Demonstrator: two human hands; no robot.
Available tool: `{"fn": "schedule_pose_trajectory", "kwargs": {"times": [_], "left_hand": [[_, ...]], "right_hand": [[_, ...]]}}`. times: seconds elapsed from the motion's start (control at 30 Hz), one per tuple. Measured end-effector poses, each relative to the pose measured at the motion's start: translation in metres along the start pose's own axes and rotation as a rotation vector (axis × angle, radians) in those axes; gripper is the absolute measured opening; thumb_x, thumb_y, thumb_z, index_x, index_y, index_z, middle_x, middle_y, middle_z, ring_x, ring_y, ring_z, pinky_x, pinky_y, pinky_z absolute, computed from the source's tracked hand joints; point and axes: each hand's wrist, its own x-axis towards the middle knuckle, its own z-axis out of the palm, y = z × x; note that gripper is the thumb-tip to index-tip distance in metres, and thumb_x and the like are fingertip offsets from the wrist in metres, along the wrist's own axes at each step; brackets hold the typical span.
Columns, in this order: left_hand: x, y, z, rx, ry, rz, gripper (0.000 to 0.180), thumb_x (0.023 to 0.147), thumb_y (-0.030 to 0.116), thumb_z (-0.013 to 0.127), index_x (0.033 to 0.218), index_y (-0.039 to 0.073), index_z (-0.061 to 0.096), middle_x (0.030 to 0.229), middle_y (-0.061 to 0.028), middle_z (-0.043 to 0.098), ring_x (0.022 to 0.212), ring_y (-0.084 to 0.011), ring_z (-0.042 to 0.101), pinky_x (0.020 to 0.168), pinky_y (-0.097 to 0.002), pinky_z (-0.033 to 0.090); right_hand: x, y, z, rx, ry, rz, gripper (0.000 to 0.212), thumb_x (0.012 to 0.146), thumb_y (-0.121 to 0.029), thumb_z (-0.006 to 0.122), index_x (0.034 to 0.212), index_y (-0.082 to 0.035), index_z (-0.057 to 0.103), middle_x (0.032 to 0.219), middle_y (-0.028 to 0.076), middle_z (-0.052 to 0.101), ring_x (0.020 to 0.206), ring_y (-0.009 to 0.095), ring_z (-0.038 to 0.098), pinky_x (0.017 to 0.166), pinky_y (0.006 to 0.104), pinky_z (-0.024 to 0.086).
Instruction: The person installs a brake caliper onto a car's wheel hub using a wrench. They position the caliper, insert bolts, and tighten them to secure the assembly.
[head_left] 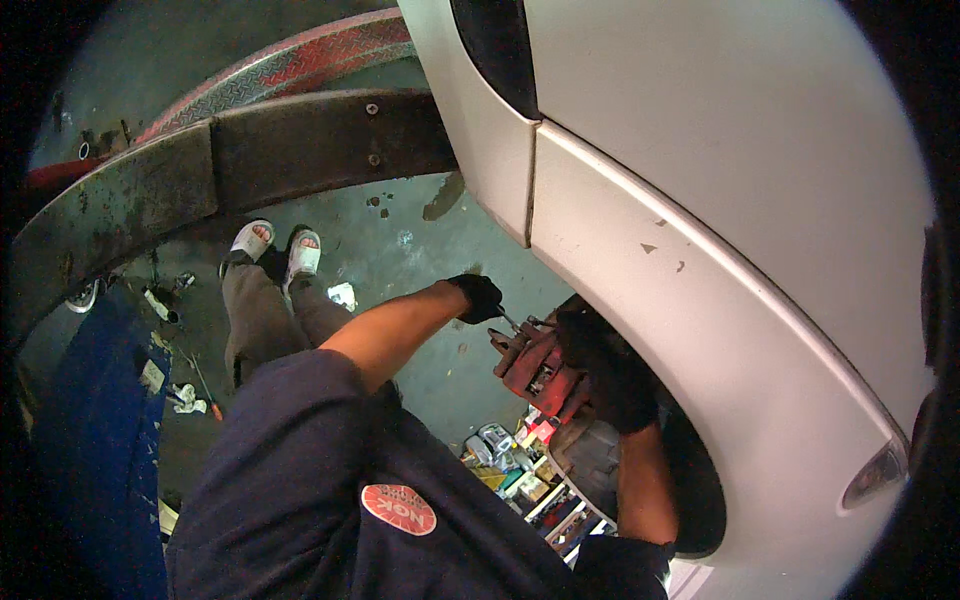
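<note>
Two hands at work here, both in black gloves, and one red caliper [540,372] between them, sitting at the wheel opening [690,470] of one pale car [640,220]. The left hand [480,298] is curled snugly round one slim metal tool [510,320], whose far end runs up to the caliper's upper edge. So the caliper lies below and to the right of that hand, just a tool's reach off. And the right hand [605,375]! It's up against the caliper's right side, the caliper directly to its left; black glove on black shadow, so I can't tell how its fingers are set.

Down on the green floor [420,215], two pale open-toed sandals, left [252,238] and right [303,252], toes out front. One red-handled screwdriver [214,408] lies near the trousered legs. Two bolt heads, upper [372,109] and lower [374,160], show on the dark metal beam [300,145]. One oval badge [398,509] on the dark shirt [270,480].
</note>
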Motion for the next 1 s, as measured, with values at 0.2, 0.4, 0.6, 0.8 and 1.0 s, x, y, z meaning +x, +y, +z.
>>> {"fn": "schedule_pose_trajectory", "kwargs": {"times": [0.2,0.4,0.6,0.8,1.0], "left_hand": [[-0.087,0.007,-0.077,0.027,0.266,-0.476,0.049,0.088,0.052,0.072,0.096,0.004,0.068,0.097,-0.0194,0.070,0.097,-0.0412,0.066,0.083,-0.0526,0.055],[-0.184,0.131,-0.162,0.106,0.780,-0.459,0.019,0.079,0.013,0.069,0.096,0.006,0.070,0.093,-0.0191,0.070,0.089,-0.0383,0.069,0.078,-0.0505,0.056],[-0.173,0.230,-0.201,0.084,0.642,-0.273,0.029,0.079,0.015,0.071,0.105,0.004,0.066,0.086,-0.0187,0.066,0.077,-0.0385,0.066,0.066,-0.0509,0.051],[-0.189,0.221,-0.193,0.177,0.589,-0.225,0.016,0.084,0.019,0.067,0.095,0.007,0.068,0.086,-0.0177,0.067,0.076,-0.0357,0.067,0.065,-0.0494,0.052],[-0.197,0.124,-0.155,0.134,0.493,-0.397,0.025,0.092,0.029,0.065,0.099,0.005,0.068,0.096,-0.0199,0.067,0.086,-0.0393,0.067,0.075,-0.0516,0.056]], "right_hand": [[0.041,-0.022,0.023,-1.030,-0.086,-0.617,0.030,0.102,-0.020,0.054,0.124,-0.006,0.069,0.118,0.018,0.070,0.111,0.028,0.067,0.092,0.0392,0.054],[0.167,-0.047,0.105,-1.003,-0.385,-0.675,0.033,0.095,-0.028,0.060,0.107,0.000,0.073,0.092,0.022,0.074,0.086,0.038,0.074,0.079,0.0497,0.057],[0.228,-0.042,0.137,-1.367,-0.645,-0.248,0.033,0.088,-0.025,0.060,0.106,-0.003,0.078,0.114,0.020,0.075,0.095,0.037,0.074,0.084,0.0487,0.056],[0.218,-0.054,0.130,-1.365,-0.530,-0.219,0.033,0.091,-0.019,0.057,0.114,-0.005,0.075,0.123,0.017,0.072,0.105,0.033,0.071,0.091,0.0453,0.055],[0.167,-0.044,0.035,-0.998,-0.128,-0.361,0.032,0.093,-0.019,0.057,0.116,-0.005,0.074,0.124,0.017,0.072,0.107,0.032,0.070,0.093,0.0446,0.054]]}}
